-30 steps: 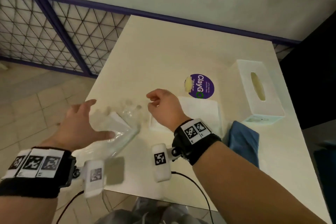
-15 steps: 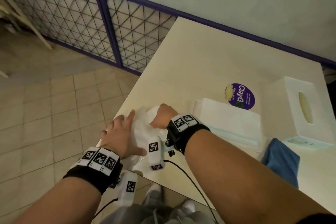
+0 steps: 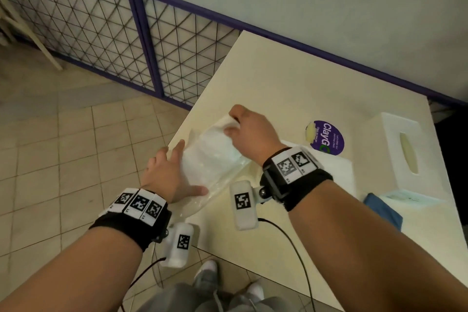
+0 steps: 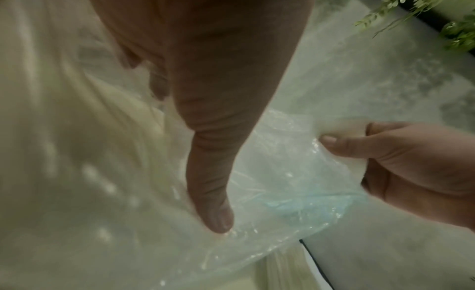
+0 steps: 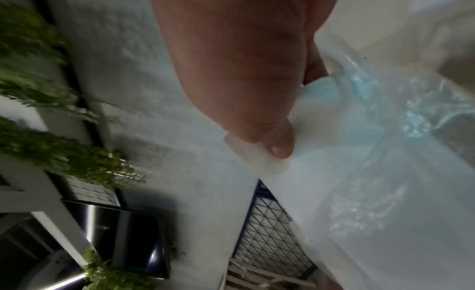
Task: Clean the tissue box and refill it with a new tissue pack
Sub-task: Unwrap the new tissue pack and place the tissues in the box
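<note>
A clear, crinkled plastic wrapper point(image 3: 212, 159) with pale blue print lies at the table's near-left corner. My left hand point(image 3: 172, 170) presses on its near end with straight fingers, and the thumb point(image 4: 213, 203) lies flat on the plastic point(image 4: 282, 192). My right hand point(image 3: 240, 126) pinches the wrapper's far end between thumb and fingers point(image 4: 342, 144), thumb on top point(image 5: 277, 144). I cannot tell what the wrapper point(image 5: 385, 172) holds. A white stack of tissues point(image 3: 339, 170) lies behind my right wrist. The white tissue box point(image 3: 385, 139) stands at the far right, slot up.
A blue cloth point(image 3: 382, 210) lies in front of the box near the table's right edge. A round purple sticker point(image 3: 329, 138) is on the cream table point(image 3: 291, 78). The wrapper overhangs the table's left edge above tiled floor point(image 3: 63, 147). A mesh fence point(image 3: 101, 28) runs behind.
My right hand has moved away from the left, along the wrapper to its far end, and pinches it. My left hand went down onto the wrapper and stays pressing.
</note>
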### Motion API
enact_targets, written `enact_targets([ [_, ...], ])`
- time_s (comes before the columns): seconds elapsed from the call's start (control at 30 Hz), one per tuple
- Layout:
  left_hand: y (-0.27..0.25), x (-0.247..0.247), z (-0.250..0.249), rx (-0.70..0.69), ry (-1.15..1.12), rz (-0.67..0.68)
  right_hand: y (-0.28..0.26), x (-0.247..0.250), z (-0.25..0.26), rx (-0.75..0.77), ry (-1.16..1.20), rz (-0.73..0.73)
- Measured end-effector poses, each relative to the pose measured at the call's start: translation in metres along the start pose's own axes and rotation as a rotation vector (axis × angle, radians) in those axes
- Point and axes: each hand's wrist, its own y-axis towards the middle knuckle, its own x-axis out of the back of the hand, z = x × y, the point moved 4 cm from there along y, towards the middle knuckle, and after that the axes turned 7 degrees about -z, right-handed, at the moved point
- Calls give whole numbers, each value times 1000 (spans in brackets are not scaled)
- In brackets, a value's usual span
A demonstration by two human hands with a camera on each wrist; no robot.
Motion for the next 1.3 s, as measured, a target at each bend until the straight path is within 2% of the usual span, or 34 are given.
enact_targets([
  [0.1,9,7,-22,-81,10,20,-2,29,-10,8,30,-111],
  [0.2,12,8,-43,-127,120,59,-8,46,-23,-36,78,-139],
  [0.33,19,10,-40,2,161,69,-18,85,-48,-105,149,-323],
  [0.43,23,15,-33,125,99,34,-29,120,-71,-103,151,-426],
  [0.5,23,17,-37,169,73,25,-42,138,-84,-99,134,-417],
  [0.57,19,24,-52,117,99,-73,-55,151,-97,-106,138,-379],
  [0.6,16,28,-66,33,67,-143,-63,156,-103,-108,163,-372],
  [0.67,6,29,-103,-207,-205,-214,-74,161,-112,-118,240,-395],
  [0.73,-7,21,-141,-355,-657,-107,-84,162,-122,-157,332,-430],
  [0.83,-17,-3,-174,-286,-1239,250,-94,156,-139,-211,468,-489],
  [0.9,-17,-13,-187,-208,-1399,330,-100,146,-152,-245,575,-524],
  [1.0,-12,-17,-196,-172,-1342,209,-107,128,-176,-323,638,-516],
  [1.13,-7,-12,-212,-276,-1156,15,-119,116,-209,-397,656,-539],
  [1.2,-8,-12,-218,-317,-1116,-23,-124,110,-223,-449,715,-578],
  [1.3,-8,-23,-218,-299,-1096,-36,-128,94,-236,-519,803,-570],
])
